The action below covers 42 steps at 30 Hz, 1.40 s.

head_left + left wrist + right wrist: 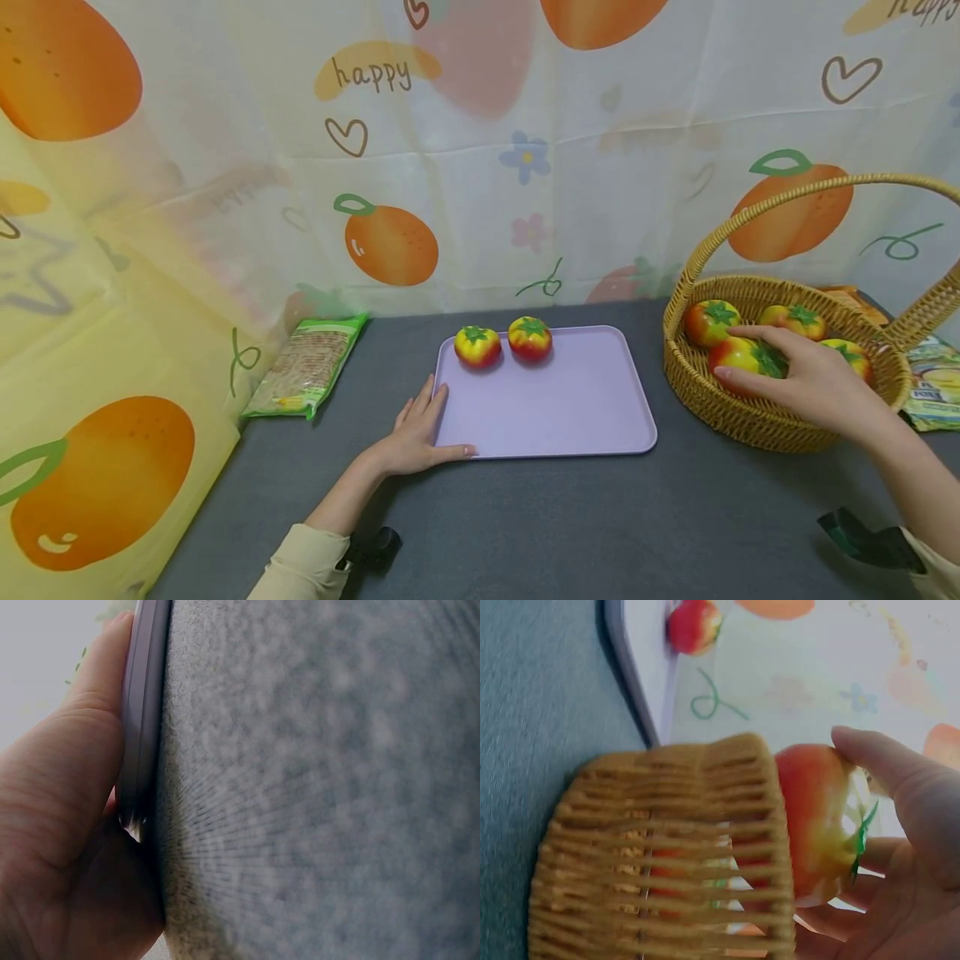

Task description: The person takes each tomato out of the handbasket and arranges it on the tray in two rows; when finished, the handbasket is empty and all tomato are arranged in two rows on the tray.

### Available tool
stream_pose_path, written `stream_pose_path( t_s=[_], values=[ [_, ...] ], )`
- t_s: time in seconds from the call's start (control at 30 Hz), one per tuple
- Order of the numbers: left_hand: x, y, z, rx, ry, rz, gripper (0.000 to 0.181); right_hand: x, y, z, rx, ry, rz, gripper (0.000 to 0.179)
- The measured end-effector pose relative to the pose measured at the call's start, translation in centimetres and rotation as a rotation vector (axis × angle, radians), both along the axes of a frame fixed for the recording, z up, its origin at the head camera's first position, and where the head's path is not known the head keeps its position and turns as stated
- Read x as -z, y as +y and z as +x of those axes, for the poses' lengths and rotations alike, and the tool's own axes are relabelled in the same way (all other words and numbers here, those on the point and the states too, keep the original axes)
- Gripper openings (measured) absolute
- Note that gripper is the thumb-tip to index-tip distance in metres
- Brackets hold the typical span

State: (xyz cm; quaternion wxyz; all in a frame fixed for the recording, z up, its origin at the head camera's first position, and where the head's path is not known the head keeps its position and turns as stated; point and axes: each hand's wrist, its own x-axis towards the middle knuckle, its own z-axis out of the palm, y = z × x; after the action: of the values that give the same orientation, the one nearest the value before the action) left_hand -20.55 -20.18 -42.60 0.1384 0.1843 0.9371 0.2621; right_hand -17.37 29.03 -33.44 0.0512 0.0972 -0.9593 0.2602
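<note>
My left hand point(414, 435) rests on the near-left corner of a lilac tray point(555, 400). Its fingers lie straight along the left rim, and the thumb point(82, 727) lies over the front edge. Two red-and-yellow tomatoes point(477, 347) with green leafy tops sit at the tray's back left. Inside the wicker basket point(720, 412), my right hand point(817, 379) grips a tomato point(738, 357) between thumb and fingers. The right wrist view shows this tomato point(810, 817) partly behind the basket's rim. Several other tomatoes point(711, 322) lie around it in the basket.
The basket's tall arched handle point(810, 185) rises over the right hand. A green-edged packet point(307, 367) lies at the left, another packet point(933, 383) right of the basket. A printed cloth point(465, 183) hangs behind the dark grey table point(555, 525).
</note>
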Motion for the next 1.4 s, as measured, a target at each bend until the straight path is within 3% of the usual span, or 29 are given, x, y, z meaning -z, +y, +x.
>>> stream_pose_path(
  t_s=[0.17, 0.83, 1.13, 1.4],
  values=[
    [0.0, 0.0, 0.0, -0.001, 0.003, -0.001, 0.113, -0.5, -1.1, 0.4, -0.003, 0.058, -0.036, 0.066],
    [-0.1, 0.0, 0.1, 0.006, 0.01, -0.008, 0.112, -1.1, -6.0, 1.3, -0.114, 0.093, -0.087, 0.061],
    [-0.2, 0.0, 0.1, 0.006, 0.003, 0.007, 0.113, -0.2, -8.3, 0.6, -0.188, 0.149, -0.111, 0.058],
    [-0.2, 0.0, 0.2, 0.008, 0.007, 0.004, 0.112, 1.0, -10.0, -0.6, -0.202, 0.134, -0.143, 0.057]
  ],
)
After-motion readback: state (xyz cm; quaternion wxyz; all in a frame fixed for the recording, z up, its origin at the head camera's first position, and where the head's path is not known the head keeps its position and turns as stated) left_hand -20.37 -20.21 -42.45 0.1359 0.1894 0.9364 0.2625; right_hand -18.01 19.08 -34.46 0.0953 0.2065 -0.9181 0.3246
